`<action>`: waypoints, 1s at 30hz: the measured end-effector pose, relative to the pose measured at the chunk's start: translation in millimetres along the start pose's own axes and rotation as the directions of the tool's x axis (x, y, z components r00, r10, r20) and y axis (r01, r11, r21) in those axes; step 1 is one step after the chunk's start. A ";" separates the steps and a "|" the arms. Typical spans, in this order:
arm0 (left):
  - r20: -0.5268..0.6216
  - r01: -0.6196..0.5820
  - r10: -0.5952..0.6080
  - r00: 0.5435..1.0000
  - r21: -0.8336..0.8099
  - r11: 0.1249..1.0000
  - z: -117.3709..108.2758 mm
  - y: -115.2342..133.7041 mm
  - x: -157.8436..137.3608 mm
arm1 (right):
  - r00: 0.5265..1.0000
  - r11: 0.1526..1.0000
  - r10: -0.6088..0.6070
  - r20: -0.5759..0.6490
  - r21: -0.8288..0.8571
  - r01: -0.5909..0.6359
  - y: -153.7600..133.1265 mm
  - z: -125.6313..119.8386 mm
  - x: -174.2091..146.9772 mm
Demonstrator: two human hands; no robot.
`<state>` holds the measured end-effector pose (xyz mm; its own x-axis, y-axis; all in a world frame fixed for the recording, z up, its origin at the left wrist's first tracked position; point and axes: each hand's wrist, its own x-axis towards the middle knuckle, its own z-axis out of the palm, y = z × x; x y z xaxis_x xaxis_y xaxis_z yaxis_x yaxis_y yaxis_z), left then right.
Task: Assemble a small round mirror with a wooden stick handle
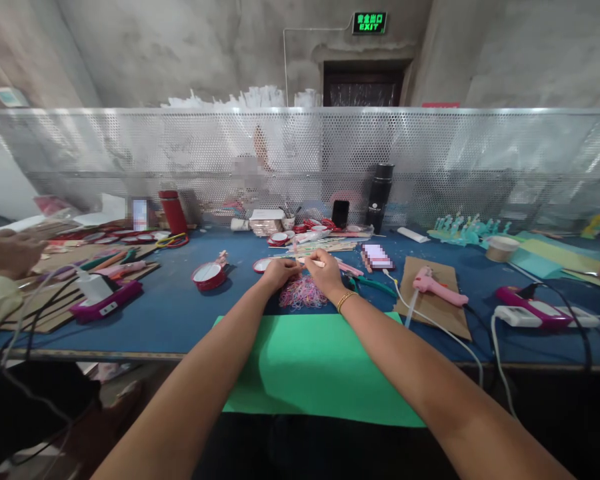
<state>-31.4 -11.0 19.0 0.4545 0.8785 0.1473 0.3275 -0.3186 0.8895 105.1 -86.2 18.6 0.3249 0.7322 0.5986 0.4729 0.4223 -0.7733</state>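
Observation:
Both of my hands meet over a tangled heap of thin multicoloured bands (303,295) on the blue table. The fingers of my left hand (280,272) are pinched together close to those of the right. My right hand (326,272), with a gold bracelet at the wrist, is closed around a small pale piece (318,263) whose kind I cannot make out. Whether the left fingers also grip it is hidden. Below my forearms, a green sheet (315,367) hangs over the table's front edge.
A pink glue gun (437,288) lies on cardboard (450,313) to the right, near purple power strips (535,310). At left are a round red tin (209,275) and another person's hand (13,253). Behind stand a black bottle (380,199), a red bottle (173,212) and a perforated metal screen (205,153).

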 end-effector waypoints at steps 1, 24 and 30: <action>0.001 0.002 -0.002 1.000 0.005 1.000 -0.1 1.2 -0.8 | 1.000 1.000 0.008 -0.007 0.002 -0.008 0.5 -0.2 0.2; 0.012 -0.022 0.022 1.000 0.028 0.999 -1.6 2.2 -1.2 | 1.000 1.000 -0.009 -0.024 -0.009 0.009 -0.2 0.5 0.3; 0.014 -0.038 0.038 0.999 0.057 0.998 -3.2 -0.6 0.5 | 0.998 1.000 0.017 -0.055 0.004 -0.016 3.6 0.2 1.3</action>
<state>-33.9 -9.2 19.9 0.4781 0.8608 0.1746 0.3564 -0.3718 0.8572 107.1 -83.7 16.6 0.3774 0.7086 0.5963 0.4645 0.4122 -0.7838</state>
